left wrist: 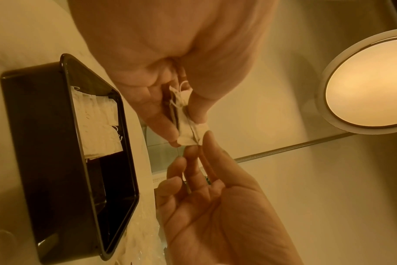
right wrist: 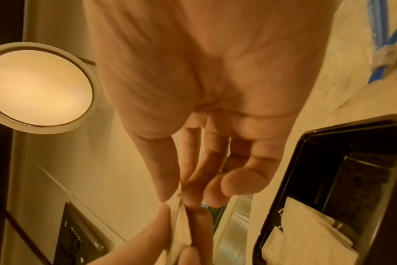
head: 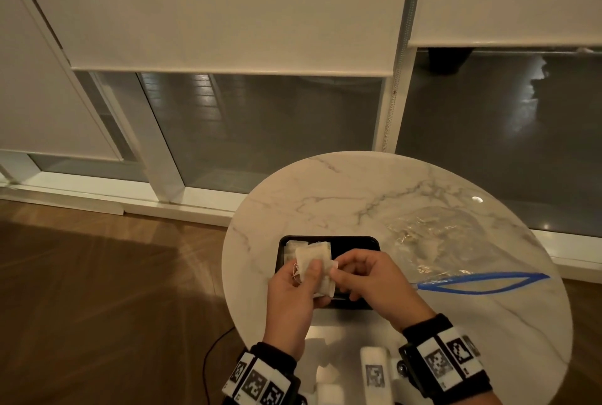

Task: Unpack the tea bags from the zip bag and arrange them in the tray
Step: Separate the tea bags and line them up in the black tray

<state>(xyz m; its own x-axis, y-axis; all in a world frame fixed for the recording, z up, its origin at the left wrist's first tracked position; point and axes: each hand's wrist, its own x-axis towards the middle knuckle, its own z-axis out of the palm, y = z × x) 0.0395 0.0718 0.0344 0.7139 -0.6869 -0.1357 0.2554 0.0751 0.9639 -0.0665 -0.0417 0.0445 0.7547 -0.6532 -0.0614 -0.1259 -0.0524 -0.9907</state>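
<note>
My left hand point(head: 308, 276) grips a small stack of white tea bags point(head: 314, 261) with strings, just above the black tray point(head: 355, 243). My right hand point(head: 337, 272) pinches the right edge of one tea bag point(right wrist: 180, 209) of that stack between thumb and forefinger, its other fingers loosely curled. In the left wrist view the held tea bags point(left wrist: 189, 129) stand on edge between both hands. Several tea bags point(head: 291, 250) lie in the tray's left end point(left wrist: 97, 125); its right part is bare. The clear zip bag point(head: 452, 245) with a blue zip point(head: 482, 281) lies open to the right.
The round marble table point(head: 342, 202) stands by a glass wall with lowered blinds; wood floor lies to the left. The tray sits near the table's front left edge. A round lamp point(left wrist: 370, 86) shows in the wrist views. A cable point(head: 211, 349) runs on the floor.
</note>
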